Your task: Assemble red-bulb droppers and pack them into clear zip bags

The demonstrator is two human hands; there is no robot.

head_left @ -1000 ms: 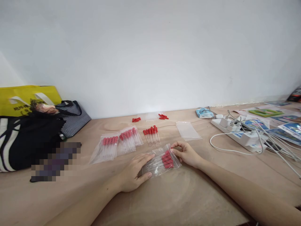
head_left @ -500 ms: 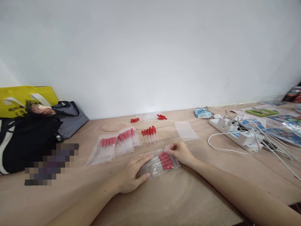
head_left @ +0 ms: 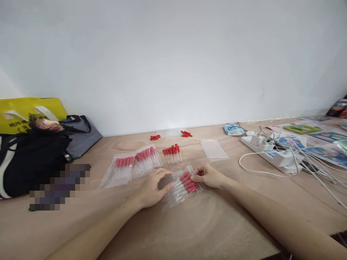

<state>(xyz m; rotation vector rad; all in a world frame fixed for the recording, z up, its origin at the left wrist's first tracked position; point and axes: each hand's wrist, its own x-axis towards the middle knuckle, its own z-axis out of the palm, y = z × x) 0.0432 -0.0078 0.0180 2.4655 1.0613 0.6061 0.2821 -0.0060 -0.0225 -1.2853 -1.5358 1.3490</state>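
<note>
A clear zip bag (head_left: 176,191) lies in front of me with several red-bulbed droppers (head_left: 189,182) inside, their bulbs toward its right end. My right hand (head_left: 209,176) pinches the bag's right end near the bulbs, thumb on top. My left hand (head_left: 155,187) rests at the bag's left side, thumb and fingers spread apart, the thumb touching the plastic. Beyond the bag, several loose droppers (head_left: 172,155) lie side by side. To their left are two filled zip bags (head_left: 123,171) of droppers, overlapping.
Flat unfilled bags (head_left: 215,150) lie right of centre. Red rubber bulbs (head_left: 155,137) and clear tubes (head_left: 172,134) are near the wall. A power strip (head_left: 271,155) with chargers and cables spreads at right, beside a blue mask (head_left: 233,129). A black bag (head_left: 32,162) and striped bag (head_left: 81,137) stand at left.
My left hand has lifted slightly and its thumb has moved up on the bag. My right thumb has come over the bag's end near the bulbs. The bag has shifted slightly left.
</note>
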